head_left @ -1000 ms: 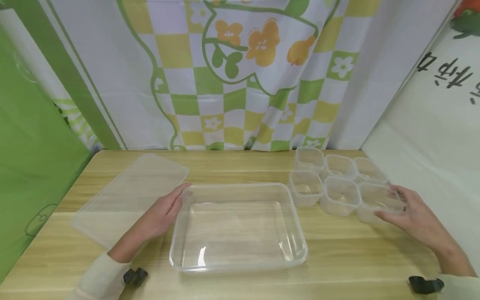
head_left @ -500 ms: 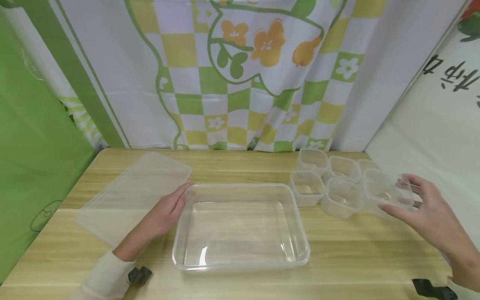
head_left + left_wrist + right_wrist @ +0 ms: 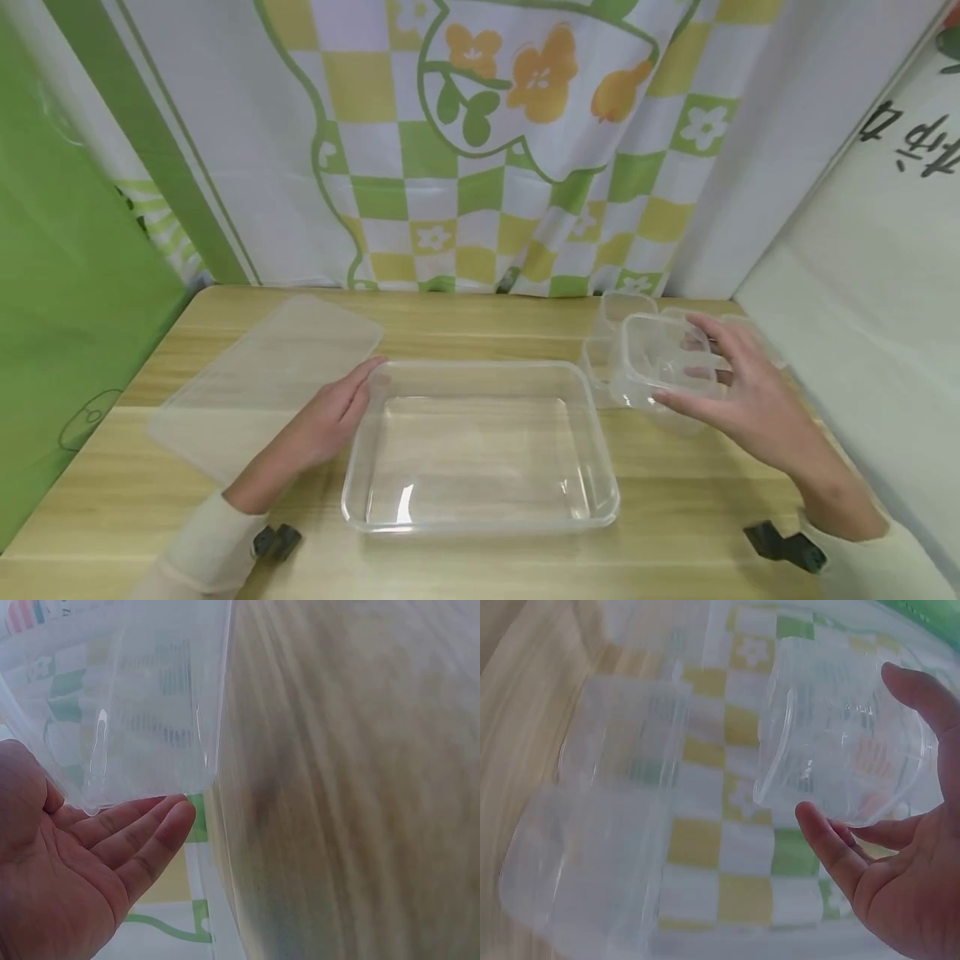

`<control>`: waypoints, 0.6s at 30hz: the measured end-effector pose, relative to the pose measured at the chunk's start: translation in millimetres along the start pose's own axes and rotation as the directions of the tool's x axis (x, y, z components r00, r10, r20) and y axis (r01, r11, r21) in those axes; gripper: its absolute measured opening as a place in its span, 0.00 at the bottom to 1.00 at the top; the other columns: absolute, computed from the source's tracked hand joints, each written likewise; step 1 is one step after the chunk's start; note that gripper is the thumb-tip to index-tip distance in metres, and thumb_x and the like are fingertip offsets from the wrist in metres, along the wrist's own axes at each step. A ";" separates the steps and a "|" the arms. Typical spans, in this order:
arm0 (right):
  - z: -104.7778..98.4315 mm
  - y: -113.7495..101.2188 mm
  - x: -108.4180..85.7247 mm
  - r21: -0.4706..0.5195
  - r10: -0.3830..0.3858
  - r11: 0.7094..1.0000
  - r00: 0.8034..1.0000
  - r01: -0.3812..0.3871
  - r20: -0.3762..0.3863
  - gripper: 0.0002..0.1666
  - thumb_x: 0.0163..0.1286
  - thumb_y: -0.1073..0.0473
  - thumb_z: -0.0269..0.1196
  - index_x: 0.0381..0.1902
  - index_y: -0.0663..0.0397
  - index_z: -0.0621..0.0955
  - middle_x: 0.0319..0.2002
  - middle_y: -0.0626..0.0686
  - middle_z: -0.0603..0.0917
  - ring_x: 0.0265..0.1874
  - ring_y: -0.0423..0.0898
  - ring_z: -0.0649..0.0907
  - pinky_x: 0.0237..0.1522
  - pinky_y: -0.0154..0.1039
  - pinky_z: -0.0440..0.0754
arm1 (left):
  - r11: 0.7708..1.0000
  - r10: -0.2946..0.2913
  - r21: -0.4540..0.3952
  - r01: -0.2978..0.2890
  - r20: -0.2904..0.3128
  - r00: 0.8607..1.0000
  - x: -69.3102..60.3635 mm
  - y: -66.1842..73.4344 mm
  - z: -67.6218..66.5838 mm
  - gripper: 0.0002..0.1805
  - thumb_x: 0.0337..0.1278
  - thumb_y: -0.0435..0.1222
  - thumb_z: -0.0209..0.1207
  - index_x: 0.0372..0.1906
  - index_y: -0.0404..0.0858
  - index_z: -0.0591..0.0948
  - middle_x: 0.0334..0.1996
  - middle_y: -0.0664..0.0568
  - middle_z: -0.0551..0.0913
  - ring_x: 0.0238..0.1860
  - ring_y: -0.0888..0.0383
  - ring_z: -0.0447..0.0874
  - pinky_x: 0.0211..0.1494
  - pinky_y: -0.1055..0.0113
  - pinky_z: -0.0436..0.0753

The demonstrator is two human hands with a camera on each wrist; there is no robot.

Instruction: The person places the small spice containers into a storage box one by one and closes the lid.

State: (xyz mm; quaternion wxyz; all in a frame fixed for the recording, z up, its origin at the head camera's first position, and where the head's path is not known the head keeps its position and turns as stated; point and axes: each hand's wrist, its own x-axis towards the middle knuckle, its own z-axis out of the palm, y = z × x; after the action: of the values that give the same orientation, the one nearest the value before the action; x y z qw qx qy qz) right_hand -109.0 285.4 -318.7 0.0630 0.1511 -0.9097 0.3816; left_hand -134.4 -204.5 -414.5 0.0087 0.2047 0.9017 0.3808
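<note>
A large clear rectangular container (image 3: pixel 480 467) stands on the wooden table, its inside bare. At its far left corner my left hand (image 3: pixel 330 421) rests against the rim, thumb at the edge, fingers extended along the outer wall in the left wrist view (image 3: pixel 112 862). My right hand (image 3: pixel 757 400) grips a small clear square cup (image 3: pixel 645 367) between thumb and fingers, raised over the group of small cups (image 3: pixel 626 308) at the back right. In the right wrist view the held cup (image 3: pixel 840 735) is apart from the standing cups (image 3: pixel 622 735).
A flat translucent lid (image 3: pixel 277 375) lies on the table (image 3: pixel 112 500) at the left. Behind the table hangs a checked curtain (image 3: pixel 480 192). A green cloth (image 3: pixel 75 292) borders the left side, and a pale sheet with writing (image 3: pixel 862 267) borders the right.
My right hand has lifted the small cup from the front right of the group and moved it left above the others. My left hand stays at the large container's corner.
</note>
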 end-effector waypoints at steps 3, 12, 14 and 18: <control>15.0 -12.9 9.7 0.032 -0.014 0.999 0.999 0.012 0.041 0.55 0.63 0.53 0.77 0.80 0.51 0.60 0.67 0.62 0.66 0.56 0.65 0.79 0.57 0.44 0.80 | 1.000 -0.003 -0.003 0.003 0.000 1.000 1.3 1.1 -0.6 0.26 0.83 0.34 0.36 0.77 0.32 0.63 0.16 0.61 0.58 0.17 0.67 0.54 0.51 0.51 0.74; 54.5 -44.0 30.8 0.023 -0.068 0.998 0.983 0.065 0.171 0.57 0.59 0.49 0.78 0.78 0.54 0.60 0.68 0.63 0.64 0.62 0.66 0.72 0.56 0.66 0.76 | 1.000 -0.016 -0.003 0.017 0.028 0.999 1.9 3.9 -1.8 0.26 0.84 0.35 0.36 0.78 0.33 0.62 0.16 0.61 0.58 0.16 0.67 0.54 0.48 0.51 0.75; 60.5 -49.6 34.3 0.016 -0.082 0.997 0.976 0.081 0.201 0.56 0.58 0.49 0.78 0.77 0.55 0.61 0.66 0.62 0.66 0.61 0.64 0.73 0.55 0.65 0.77 | 1.000 -0.018 0.000 0.018 0.031 0.999 1.5 4.3 -2.0 0.26 0.83 0.35 0.35 0.78 0.33 0.62 0.17 0.60 0.58 0.16 0.66 0.54 0.49 0.51 0.74; 69.9 -59.2 40.2 -0.010 -0.072 0.997 0.965 0.077 0.252 0.56 0.56 0.46 0.78 0.76 0.53 0.62 0.64 0.59 0.70 0.59 0.61 0.74 0.53 0.60 0.79 | 1.000 -0.019 0.002 0.019 0.024 1.000 1.2 4.4 -2.1 0.26 0.83 0.35 0.36 0.78 0.34 0.62 0.17 0.60 0.58 0.18 0.65 0.55 0.53 0.50 0.74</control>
State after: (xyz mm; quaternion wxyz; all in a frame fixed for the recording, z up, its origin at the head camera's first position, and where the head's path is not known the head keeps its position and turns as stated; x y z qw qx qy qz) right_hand -127.9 187.2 -318.4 -0.0373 0.2316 -0.9077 0.3478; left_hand -134.2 -202.7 -409.8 0.0228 0.2008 0.9037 0.3775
